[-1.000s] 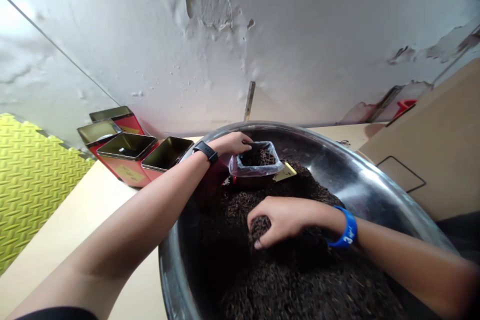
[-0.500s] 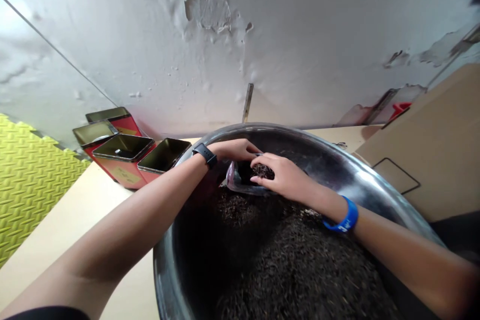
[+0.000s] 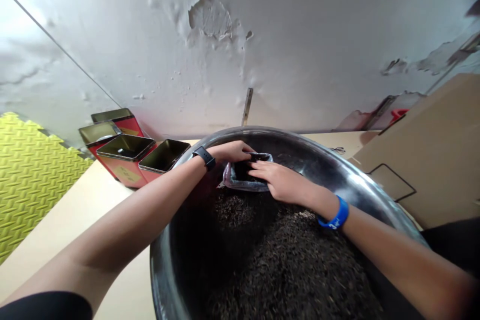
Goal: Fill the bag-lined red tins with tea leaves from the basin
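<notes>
A large steel basin (image 3: 360, 180) holds a heap of dark loose tea leaves (image 3: 292, 260). At its far side stands a container lined with a clear plastic bag (image 3: 240, 182), partly filled with leaves. My left hand (image 3: 230, 151), with a black watch on the wrist, grips the bag's left rim. My right hand (image 3: 277, 180), with a blue wristband, lies over the bag's mouth, fingers stretched flat and pressing on the leaves inside.
Several open red tins (image 3: 125, 152) with gold interiors stand on the beige table (image 3: 75, 220) left of the basin. A cardboard box (image 3: 438, 150) is at the right. A peeling white wall is behind. A yellow foam mat (image 3: 26, 180) lies at far left.
My right hand rose from the heap with a handful of leaves, carried it to the bag, and now rests flat over the bag's opening. The left hand stayed on the rim.
</notes>
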Tool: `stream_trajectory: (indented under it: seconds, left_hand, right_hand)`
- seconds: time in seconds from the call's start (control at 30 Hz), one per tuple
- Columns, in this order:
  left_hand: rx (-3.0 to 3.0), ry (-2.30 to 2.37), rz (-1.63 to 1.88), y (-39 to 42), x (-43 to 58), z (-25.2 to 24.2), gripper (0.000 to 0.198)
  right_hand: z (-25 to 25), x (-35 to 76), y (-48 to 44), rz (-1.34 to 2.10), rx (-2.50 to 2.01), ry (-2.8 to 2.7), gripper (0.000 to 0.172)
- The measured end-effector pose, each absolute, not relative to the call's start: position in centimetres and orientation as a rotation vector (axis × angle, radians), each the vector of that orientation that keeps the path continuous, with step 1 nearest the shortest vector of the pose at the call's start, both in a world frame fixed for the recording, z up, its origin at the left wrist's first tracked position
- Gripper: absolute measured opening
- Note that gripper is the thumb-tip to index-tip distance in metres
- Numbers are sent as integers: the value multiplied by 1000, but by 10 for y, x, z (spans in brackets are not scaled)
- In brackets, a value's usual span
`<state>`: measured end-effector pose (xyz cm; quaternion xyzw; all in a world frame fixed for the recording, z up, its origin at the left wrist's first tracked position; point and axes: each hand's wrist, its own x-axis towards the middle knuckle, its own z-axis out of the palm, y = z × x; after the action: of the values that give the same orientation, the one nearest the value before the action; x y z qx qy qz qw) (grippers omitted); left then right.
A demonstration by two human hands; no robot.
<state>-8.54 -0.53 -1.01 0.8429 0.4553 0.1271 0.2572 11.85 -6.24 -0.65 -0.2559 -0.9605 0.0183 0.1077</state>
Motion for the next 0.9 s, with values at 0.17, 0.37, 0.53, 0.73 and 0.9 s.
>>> stream_trajectory:
  seconds: [0.17,0.37,0.53,0.73,0.9]
  left_hand:
    - [2267,1234,347,-10,-85,-7,37]
    - [2264,1235,292,-11,-86,-1,39]
    - [2228,1193,257,-5,-87,-7,39]
    - [2202,1188,295,3,-84,-12,41]
    - [1969,1228,72,17,-80,-6,35]
  right_hand:
    - [-6,118,-63,60,-706,-2810,43]
    - [-5,123,-55,90,-573,-2734,47]
    - [-9,129,-47,253,-585,-2658,58]
    - [-14,130,-43,296,-582,-2642,60]
    - [-20,128,-38,300,-674,-2619,43]
